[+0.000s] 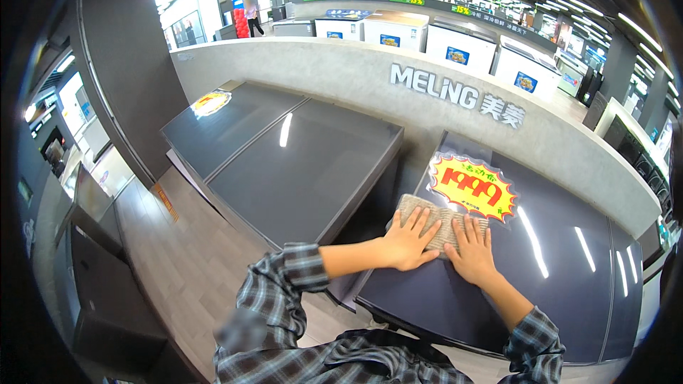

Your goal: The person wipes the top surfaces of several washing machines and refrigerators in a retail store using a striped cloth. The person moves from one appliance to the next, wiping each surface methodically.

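Note:
My left hand (411,238) lies flat on a folded beige ribbed cloth (445,226), fingers spread over its left part. On the cloth's lower right edge rests my right hand (472,250), with its fingers stretched out. Both hands are open and press the cloth against the glossy dark panel (455,299) of a large appliance, which looks like a refrigerator. Just beyond the cloth, a yellow and red starburst price sign (473,186) is on the same panel, touching or nearly touching the cloth's upper edge.
To the left stands another dark two-panel appliance (306,163), with a gap between it and mine. A grey wall (284,64) with raised lettering runs behind both. White chest freezers (395,32) line up beyond it. Wood-look floor (171,242) lies at the left, beside a dark pillar (124,50).

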{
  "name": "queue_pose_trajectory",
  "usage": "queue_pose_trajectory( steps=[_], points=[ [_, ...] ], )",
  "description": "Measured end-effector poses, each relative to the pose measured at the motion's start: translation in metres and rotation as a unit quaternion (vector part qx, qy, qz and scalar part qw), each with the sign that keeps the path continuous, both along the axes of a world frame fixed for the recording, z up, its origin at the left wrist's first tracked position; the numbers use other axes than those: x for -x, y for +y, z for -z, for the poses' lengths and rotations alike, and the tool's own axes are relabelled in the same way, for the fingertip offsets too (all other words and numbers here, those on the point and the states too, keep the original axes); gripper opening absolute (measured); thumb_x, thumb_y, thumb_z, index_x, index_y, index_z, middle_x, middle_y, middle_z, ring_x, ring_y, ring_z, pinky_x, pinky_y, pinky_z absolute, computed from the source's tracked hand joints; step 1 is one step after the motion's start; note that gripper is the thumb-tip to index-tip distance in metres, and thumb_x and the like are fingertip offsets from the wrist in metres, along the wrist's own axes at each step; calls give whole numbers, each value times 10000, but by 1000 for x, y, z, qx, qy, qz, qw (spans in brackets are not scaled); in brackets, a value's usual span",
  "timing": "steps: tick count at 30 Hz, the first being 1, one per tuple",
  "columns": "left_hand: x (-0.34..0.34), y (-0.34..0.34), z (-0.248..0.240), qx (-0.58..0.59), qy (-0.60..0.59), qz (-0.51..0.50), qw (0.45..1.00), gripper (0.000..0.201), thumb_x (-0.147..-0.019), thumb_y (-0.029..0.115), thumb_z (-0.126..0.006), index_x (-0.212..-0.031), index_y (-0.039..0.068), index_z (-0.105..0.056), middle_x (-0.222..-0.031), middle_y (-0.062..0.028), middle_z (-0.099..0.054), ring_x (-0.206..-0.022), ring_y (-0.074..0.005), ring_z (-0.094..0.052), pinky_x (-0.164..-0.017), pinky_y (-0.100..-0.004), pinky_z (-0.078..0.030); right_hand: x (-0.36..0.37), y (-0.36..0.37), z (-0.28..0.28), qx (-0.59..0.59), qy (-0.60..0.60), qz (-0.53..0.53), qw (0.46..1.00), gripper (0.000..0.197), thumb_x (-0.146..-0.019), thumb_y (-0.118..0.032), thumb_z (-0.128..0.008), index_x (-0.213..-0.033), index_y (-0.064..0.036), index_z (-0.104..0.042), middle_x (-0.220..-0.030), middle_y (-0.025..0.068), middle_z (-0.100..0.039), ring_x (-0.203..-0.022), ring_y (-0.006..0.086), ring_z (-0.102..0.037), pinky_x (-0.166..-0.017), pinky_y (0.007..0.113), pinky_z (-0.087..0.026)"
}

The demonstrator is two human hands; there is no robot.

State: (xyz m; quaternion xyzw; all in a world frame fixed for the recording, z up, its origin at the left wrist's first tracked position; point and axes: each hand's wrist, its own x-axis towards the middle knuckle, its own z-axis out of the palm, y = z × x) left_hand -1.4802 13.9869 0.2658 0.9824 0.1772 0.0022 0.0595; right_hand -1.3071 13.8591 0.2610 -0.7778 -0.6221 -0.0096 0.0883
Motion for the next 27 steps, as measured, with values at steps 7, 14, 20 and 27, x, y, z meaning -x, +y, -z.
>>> queue_pose_trajectory(
  steps=[7,14,20,27],
  points=[
    [102,-111,-3,-131,-118,-36,984,721,-898,562,-491,-1393,42,-427,-1361,-298,-434,-1227,-440,-452,-946,-584,-367,45,-56,-12,25,-7,-231,973,659,-947,-498,-439,-1499,-168,-296,-1550,195,-232,-1444,374,-189,-1147,575,-111],
    [124,-175,-38,22,-136,-193,971,506,-742,360,-755,-1054,22,-544,-1125,-192,-545,-1046,-350,-545,-835,-467,-436,67,-57,-25,32,-3,-411,911,643,-877,-319,-532,-1472,-154,-350,-1542,162,-275,-1447,331,-209,-1151,569,-117],
    [123,-177,16,-6,-323,-213,922,711,-625,168,-861,-1177,17,-439,-1401,-256,-347,-1352,-459,-310,-1106,-572,-255,114,-51,-17,36,88,-325,941,795,-840,-417,-589,-1452,7,-309,-1526,214,-278,-1457,320,-183,-1158,551,-121],
    [112,-171,69,-70,-362,-185,911,977,-666,154,-771,-1461,-23,-231,-1517,-291,-199,-1426,-463,-150,-1145,-576,-129,150,-68,22,-160,-58,-155,973,821,-747,-353,-695,-1420,-9,-374,-1492,213,-340,-1403,337,-301,-1137,521,-220]
  ],
)
